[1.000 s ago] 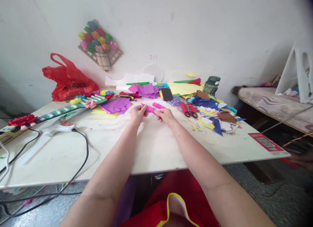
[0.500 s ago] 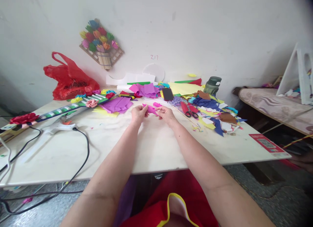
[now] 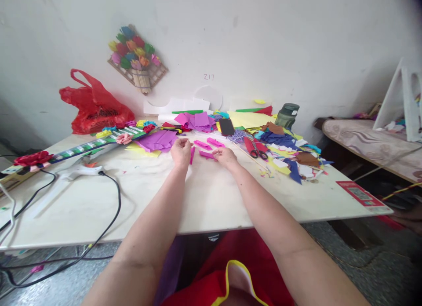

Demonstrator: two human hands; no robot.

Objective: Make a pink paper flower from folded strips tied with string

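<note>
Left hand (image 3: 181, 151) pinches one pink paper strip (image 3: 191, 154); right hand (image 3: 224, 155) pinches another strip (image 3: 207, 154), left of the scissors (image 3: 254, 147).

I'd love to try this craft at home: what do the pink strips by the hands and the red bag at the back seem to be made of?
The pink strips look like matte craft paper, perhaps thin foam sheet: flat, sharply cut edges, no shine. The left hand holds one, the right hand touches another. The red bag looks like thin plastic film: crinkled, slightly see-through, with a soft sheen.
</note>
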